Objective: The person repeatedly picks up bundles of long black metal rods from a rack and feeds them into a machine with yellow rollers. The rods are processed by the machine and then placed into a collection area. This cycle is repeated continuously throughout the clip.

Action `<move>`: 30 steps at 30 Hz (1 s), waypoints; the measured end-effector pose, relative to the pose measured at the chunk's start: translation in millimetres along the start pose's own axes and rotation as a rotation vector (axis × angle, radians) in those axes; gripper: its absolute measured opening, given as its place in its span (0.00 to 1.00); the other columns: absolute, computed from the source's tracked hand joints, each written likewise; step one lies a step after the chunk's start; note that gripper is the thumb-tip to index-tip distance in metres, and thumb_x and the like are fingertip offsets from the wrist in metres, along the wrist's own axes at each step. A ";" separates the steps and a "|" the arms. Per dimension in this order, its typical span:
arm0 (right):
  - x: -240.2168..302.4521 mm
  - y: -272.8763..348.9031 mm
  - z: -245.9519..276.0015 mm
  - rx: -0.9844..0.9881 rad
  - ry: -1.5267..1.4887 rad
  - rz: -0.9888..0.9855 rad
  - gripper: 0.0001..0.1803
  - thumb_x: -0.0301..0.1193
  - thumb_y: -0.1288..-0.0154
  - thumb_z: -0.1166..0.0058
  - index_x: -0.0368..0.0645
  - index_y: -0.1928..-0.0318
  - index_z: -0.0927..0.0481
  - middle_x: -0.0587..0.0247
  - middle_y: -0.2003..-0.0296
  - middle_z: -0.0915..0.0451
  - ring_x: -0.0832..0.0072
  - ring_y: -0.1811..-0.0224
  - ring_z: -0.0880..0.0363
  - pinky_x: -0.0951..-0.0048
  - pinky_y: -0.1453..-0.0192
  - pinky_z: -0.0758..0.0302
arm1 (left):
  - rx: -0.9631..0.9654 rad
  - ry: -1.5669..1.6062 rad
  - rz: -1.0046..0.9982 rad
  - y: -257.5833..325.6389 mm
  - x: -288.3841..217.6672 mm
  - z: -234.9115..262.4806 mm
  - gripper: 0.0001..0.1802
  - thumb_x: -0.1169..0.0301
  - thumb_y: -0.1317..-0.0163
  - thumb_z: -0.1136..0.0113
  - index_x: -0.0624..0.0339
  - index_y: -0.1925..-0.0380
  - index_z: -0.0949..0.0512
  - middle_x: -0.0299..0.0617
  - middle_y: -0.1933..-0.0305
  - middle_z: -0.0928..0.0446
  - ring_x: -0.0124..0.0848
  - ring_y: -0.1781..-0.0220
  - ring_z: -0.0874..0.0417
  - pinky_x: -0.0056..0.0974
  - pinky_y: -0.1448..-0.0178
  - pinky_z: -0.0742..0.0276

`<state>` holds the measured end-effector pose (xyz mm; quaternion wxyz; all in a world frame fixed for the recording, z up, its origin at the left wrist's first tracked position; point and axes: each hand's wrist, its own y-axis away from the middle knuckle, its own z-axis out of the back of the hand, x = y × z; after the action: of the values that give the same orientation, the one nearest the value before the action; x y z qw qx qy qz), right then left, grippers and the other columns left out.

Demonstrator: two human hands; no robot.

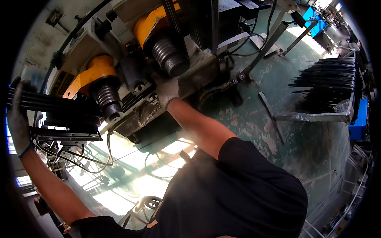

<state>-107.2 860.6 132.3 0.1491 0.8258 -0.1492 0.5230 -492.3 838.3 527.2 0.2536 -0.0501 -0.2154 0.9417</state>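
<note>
At far left, the person's gloved left hand (pixel 18 115) is partly curled at the outer end of several long dark bars (pixel 43 100); how firmly it grips cannot be told. The bars run rightward, above a black support (pixel 65 135), from near its left end toward its right edge; shadow hides whether they touch it. They look like smooth metal: probably stiff, weighty together, hard to break and apt to slide against one another. The outer ends seem the best hold, with fingers wrapped around all of them.

Next come a yellow bracket (pixel 92 73) and a ribbed dark cylinder (pixel 107 97). Right of these, the gloved right hand (pixel 168 89) reaches over the front edge of the machine bed (pixel 139 121), below a second ribbed cylinder (pixel 168 55); its fingers are hidden, so its grip cannot be told. At far right, thin black rods (pixel 327 81) lie stacked on a metal rack (pixel 317 118).
</note>
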 end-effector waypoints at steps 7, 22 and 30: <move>27.4 51.2 43.5 -0.023 -0.145 -0.155 0.16 0.30 0.31 0.32 0.33 0.48 0.15 0.60 0.55 0.11 0.67 0.54 0.15 0.64 0.46 0.22 | -0.418 0.622 0.525 82.7 -97.8 26.4 0.22 0.67 0.17 0.48 0.62 0.29 0.23 0.46 0.43 0.17 0.38 0.35 0.17 0.43 0.30 0.18; 236.7 121.4 585.8 -1.005 0.639 0.590 0.19 0.43 0.23 0.35 0.37 0.51 0.18 0.53 0.61 0.11 0.60 0.59 0.13 0.58 0.47 0.20 | -0.228 1.787 0.604 230.3 -404.2 -254.4 0.17 0.65 0.19 0.45 0.67 0.43 0.18 0.47 0.54 0.17 0.34 0.50 0.13 0.42 0.45 0.12; 455.1 107.5 832.4 -1.188 1.279 0.651 0.20 0.45 0.26 0.35 0.44 0.47 0.19 0.42 0.58 0.13 0.40 0.52 0.13 0.49 0.48 0.18 | 0.357 2.405 1.574 222.1 -672.3 -445.4 0.18 0.74 0.31 0.42 0.81 0.48 0.23 0.64 0.34 0.22 0.55 0.29 0.23 0.57 0.19 0.34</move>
<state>717.4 386.7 215.4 0.4471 0.0864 -0.5063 0.7323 79.5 499.2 19.6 -0.2932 -0.8673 0.3250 0.2371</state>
